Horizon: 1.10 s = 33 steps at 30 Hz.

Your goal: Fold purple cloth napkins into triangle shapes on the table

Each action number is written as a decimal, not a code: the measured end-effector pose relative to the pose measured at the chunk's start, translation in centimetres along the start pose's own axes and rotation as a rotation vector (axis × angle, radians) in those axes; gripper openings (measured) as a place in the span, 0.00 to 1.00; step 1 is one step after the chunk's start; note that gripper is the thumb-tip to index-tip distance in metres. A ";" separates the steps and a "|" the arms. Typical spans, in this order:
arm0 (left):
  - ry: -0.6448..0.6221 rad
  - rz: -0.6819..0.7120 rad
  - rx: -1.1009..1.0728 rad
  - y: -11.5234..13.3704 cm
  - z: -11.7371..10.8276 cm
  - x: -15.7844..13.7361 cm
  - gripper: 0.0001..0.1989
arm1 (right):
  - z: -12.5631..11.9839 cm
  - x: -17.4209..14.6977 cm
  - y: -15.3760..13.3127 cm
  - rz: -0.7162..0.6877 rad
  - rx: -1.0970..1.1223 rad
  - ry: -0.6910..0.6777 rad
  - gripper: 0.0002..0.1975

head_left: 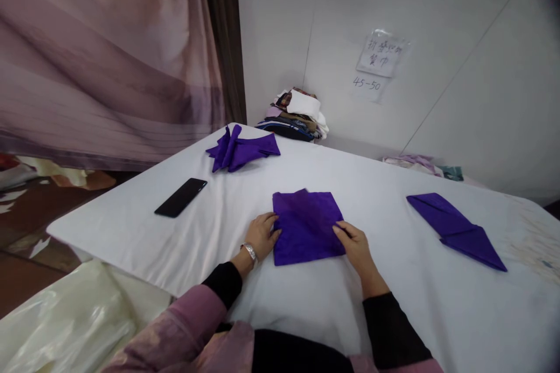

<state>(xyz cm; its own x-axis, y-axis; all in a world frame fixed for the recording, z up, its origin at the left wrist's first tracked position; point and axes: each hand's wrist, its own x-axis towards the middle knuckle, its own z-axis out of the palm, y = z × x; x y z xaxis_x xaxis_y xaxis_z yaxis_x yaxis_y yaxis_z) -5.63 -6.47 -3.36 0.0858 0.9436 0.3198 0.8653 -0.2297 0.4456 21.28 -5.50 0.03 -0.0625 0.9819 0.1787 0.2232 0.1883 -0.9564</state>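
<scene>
a black phone (181,197) lies toward the left of the white table (350,178), with a folded purple bundle (247,151) farther back. the left hand (262,235), a silver band (250,253) at its wrist, pinches the left edge of a squarish purple cloth (308,230) lying near the middle of the table's front. the right hand (355,243) grips that cloth's right edge. farther right, a folded purple strip (457,228) lies well apart from both hands.
</scene>
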 end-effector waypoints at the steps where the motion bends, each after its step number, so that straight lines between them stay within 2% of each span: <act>1: 0.007 -0.002 -0.006 0.0 0.0 0.0 0.18 | -0.4 -0.1 -0.3 0.042 0.071 0.011 0.14; 5: 0.031 -0.041 -0.048 0.0 0.0 0.1 0.25 | -2.0 -0.7 -0.7 0.132 0.253 -0.017 0.13; 9: 0.020 -0.158 -0.204 0.0 0.1 0.6 0.32 | -2.7 -1.1 -0.1 0.172 0.265 -0.024 0.14; 11: 0.030 -0.199 -0.282 0.1 0.2 0.9 0.32 | -2.7 -1.2 0.2 0.199 0.256 -0.026 0.15; 15: 0.045 -0.194 -0.303 0.0 0.2 1.1 0.28 | -2.4 -1.2 0.7 0.244 0.212 -0.028 0.18; 22: 0.010 -0.138 -0.155 0.0 -0.3 2.4 0.14 | -2.3 -1.3 0.6 0.226 0.193 0.009 0.16; 27: -0.040 -0.194 -0.070 0.8 0.1 4.1 0.15 | -2.0 -1.6 0.3 0.196 0.171 0.008 0.15; 33: -0.027 -0.221 -0.190 1.2 1.1 5.2 0.05 | -2.0 -2.0 0.4 0.178 0.133 -0.046 0.14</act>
<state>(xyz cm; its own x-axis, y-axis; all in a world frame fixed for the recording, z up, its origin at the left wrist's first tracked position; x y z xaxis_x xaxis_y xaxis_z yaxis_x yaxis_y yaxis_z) -3.62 -1.61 -2.12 -0.0791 0.9811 0.1765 0.7566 -0.0562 0.6515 23.45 -7.32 -0.22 -0.0782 0.9969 -0.0033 0.1050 0.0049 -0.9945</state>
